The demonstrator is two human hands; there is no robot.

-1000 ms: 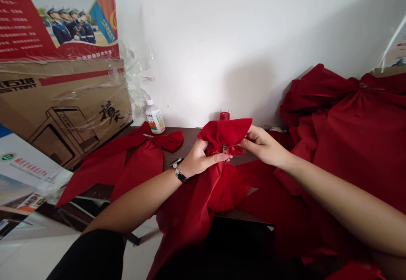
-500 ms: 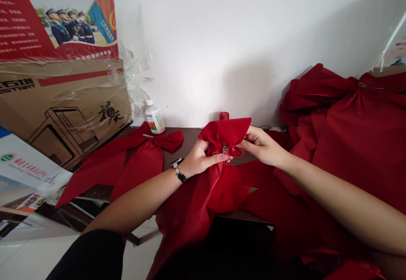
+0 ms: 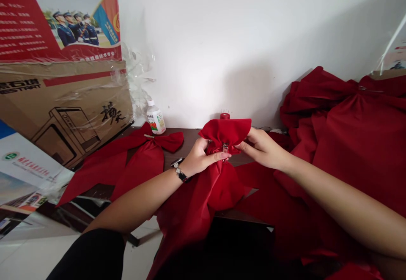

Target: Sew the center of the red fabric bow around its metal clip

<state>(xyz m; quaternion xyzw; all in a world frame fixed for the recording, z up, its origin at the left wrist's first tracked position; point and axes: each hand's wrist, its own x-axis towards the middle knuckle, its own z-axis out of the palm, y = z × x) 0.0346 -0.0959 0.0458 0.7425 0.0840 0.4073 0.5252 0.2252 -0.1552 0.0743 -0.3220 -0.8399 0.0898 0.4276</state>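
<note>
A red cloth [image 3: 218, 187] is gathered at its middle into a bow shape, with a small metal clip [image 3: 225, 147] at the gather. My left hand [image 3: 201, 157], a watch on its wrist, pinches the gathered cloth just beside the clip. From the other side, my right hand [image 3: 263, 146] grips the same gather and the upper red flap [image 3: 226, 130]. The cloth's lower part hangs down over the front edge of the dark table [image 3: 190, 138].
A finished red bow [image 3: 139, 153] lies on the table to the left. A small white bottle [image 3: 155, 119] stands by the wall, a red spool [image 3: 224, 115] behind the cloth. A cardboard box [image 3: 63, 102] leans at left. A heap of red cloth [image 3: 349, 136] fills the right.
Both hands keep their hold on the gathered cloth; the upper flap has been drawn slightly tighter. The view has shifted a little.
</note>
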